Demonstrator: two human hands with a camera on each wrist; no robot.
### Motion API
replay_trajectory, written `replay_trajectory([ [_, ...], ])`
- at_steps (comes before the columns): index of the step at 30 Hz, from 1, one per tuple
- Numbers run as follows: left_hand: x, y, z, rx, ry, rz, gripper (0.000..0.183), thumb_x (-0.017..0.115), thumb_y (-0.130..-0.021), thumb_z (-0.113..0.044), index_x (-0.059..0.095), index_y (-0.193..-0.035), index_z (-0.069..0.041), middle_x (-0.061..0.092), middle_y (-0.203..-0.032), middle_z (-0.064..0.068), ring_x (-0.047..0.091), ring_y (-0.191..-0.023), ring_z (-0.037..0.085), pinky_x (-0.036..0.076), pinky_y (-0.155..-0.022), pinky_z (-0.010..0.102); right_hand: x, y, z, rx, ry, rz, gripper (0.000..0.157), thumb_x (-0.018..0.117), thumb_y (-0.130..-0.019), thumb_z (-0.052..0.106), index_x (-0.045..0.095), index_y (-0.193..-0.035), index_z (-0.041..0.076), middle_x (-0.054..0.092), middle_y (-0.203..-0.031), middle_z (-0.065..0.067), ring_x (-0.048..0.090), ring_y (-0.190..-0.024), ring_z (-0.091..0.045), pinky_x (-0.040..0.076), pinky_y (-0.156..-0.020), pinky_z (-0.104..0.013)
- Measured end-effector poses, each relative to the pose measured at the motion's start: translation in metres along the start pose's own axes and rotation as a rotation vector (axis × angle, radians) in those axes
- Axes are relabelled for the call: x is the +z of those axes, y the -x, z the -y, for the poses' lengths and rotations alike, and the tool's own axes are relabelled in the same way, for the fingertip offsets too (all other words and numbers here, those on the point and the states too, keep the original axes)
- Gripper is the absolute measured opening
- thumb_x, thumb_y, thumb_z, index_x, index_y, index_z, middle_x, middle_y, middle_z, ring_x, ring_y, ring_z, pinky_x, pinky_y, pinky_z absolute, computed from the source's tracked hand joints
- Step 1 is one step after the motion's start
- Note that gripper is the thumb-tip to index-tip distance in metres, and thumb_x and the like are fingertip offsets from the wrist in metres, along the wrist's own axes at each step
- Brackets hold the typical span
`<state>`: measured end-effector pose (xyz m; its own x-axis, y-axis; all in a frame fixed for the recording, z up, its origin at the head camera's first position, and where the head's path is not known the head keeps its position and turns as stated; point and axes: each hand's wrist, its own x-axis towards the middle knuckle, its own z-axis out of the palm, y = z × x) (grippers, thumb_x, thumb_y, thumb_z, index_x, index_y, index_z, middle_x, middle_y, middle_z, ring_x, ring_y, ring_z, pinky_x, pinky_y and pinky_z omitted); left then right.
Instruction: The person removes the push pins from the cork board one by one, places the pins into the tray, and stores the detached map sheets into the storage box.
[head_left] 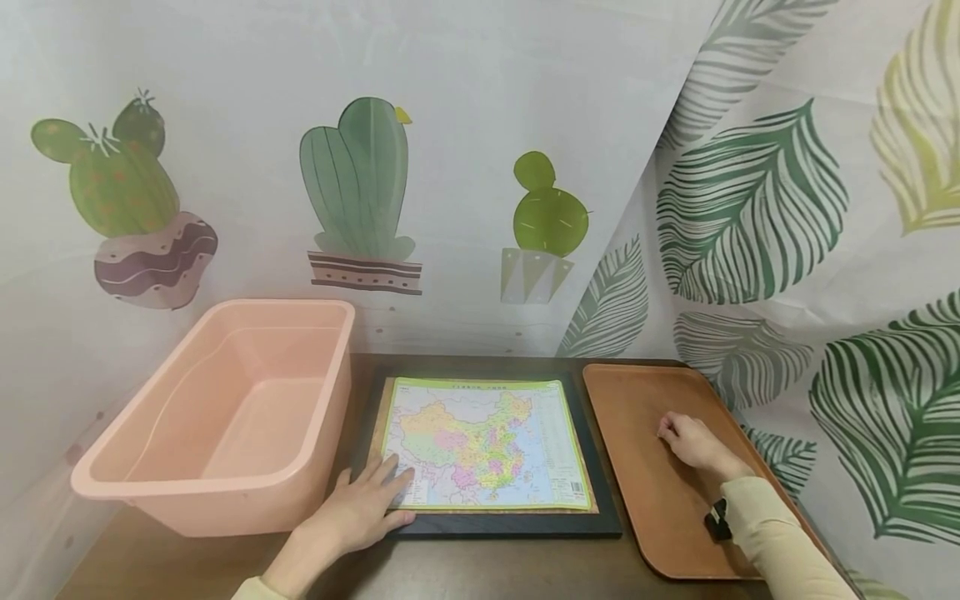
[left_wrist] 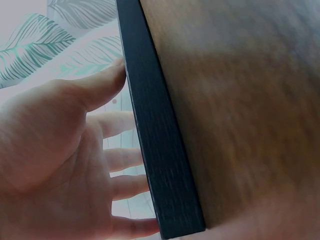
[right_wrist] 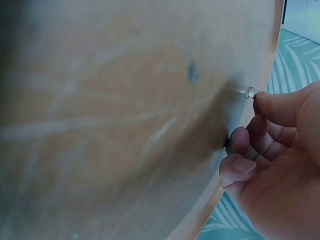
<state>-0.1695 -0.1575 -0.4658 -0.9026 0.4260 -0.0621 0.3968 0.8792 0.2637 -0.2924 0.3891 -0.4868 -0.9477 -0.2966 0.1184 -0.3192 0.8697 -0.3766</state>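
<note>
A black-framed cork board [head_left: 600, 502] lies on the table with a map of China [head_left: 480, 442] on top of it. My left hand [head_left: 363, 508] rests at the board's lower left corner, fingers spread over the frame and the map's edge. In the left wrist view, thumb and fingers of that hand [left_wrist: 65, 145] lie along the black frame [left_wrist: 160, 130]. Over the brown tray [head_left: 637, 467], my right hand [head_left: 697, 442] pinches a small clear push pin [right_wrist: 251, 92] between thumb and forefinger. Its thin needle points toward the tray surface [right_wrist: 125, 110].
A large pink plastic basin [head_left: 206, 492] stands to the left of the board. The tray lies to the board's right, close to the leaf-patterned curtain [head_left: 757, 217]. Behind the table hangs a cactus-print curtain [head_left: 457, 167]. Bare table [head_left: 480, 562] shows along the front.
</note>
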Motion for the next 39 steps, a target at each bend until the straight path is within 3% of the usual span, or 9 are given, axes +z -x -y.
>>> replay_trajectory([
  [9,0.002,0.000,0.000,-0.002,-0.001,-0.003,0.063,0.058,-0.094,-0.051,0.051,-0.142,-0.012,0.038,-0.150,0.022,0.029,-0.138,0.048,0.027,-0.099,0.073,0.000,0.000,0.000,0.039,-0.009,0.010,0.010,0.058,-0.097,0.007,0.057,-0.088,0.005,0.049,-0.069,0.002,0.043,-0.060,-0.013,0.036,-0.056,-0.030],
  [19,0.002,0.000,-0.001,-0.004,0.010,-0.001,0.063,0.058,-0.094,-0.051,0.051,-0.142,-0.012,0.037,-0.150,0.022,0.028,-0.138,0.048,0.027,-0.099,0.073,-0.009,-0.002,0.006,0.011,-0.004,-0.051,0.011,0.063,-0.096,0.012,0.058,-0.095,0.002,0.055,-0.083,-0.005,0.050,-0.073,-0.019,0.042,-0.063,-0.038],
  [23,0.002,0.001,-0.001,-0.003,0.010,-0.003,0.063,0.058,-0.094,-0.051,0.051,-0.142,-0.012,0.037,-0.150,0.022,0.028,-0.138,0.048,0.027,-0.099,0.074,-0.015,-0.003,0.013,0.017,-0.013,-0.059,0.025,0.060,-0.097,0.014,0.057,-0.110,-0.007,0.058,-0.098,-0.018,0.057,-0.087,-0.032,0.048,-0.071,-0.047],
  [28,0.001,0.001,0.000,-0.001,0.003,0.000,0.063,0.058,-0.094,-0.051,0.050,-0.142,-0.011,0.037,-0.150,0.023,0.028,-0.138,0.048,0.026,-0.099,0.074,-0.026,-0.006,0.028,0.033,-0.047,-0.068,0.043,0.056,-0.101,0.018,0.047,-0.128,-0.013,0.052,-0.118,-0.033,0.055,-0.101,-0.045,0.047,-0.080,-0.057],
  [33,-0.001,0.001,-0.001,0.003,0.001,-0.007,0.063,0.058,-0.094,-0.051,0.050,-0.142,-0.011,0.037,-0.150,0.023,0.029,-0.138,0.048,0.026,-0.099,0.074,-0.032,-0.013,0.051,0.068,-0.130,-0.068,0.052,0.052,-0.103,0.023,0.037,-0.140,-0.011,0.041,-0.132,-0.034,0.048,-0.114,-0.049,0.044,-0.087,-0.061],
  [39,-0.001,0.001,-0.001,-0.001,0.014,-0.004,0.063,0.058,-0.094,-0.050,0.050,-0.142,-0.011,0.037,-0.150,0.023,0.029,-0.138,0.048,0.026,-0.099,0.074,-0.023,-0.024,0.077,0.075,-0.190,-0.064,0.061,0.050,-0.104,0.029,0.029,-0.146,-0.009,0.035,-0.137,-0.032,0.044,-0.121,-0.050,0.043,-0.091,-0.061],
])
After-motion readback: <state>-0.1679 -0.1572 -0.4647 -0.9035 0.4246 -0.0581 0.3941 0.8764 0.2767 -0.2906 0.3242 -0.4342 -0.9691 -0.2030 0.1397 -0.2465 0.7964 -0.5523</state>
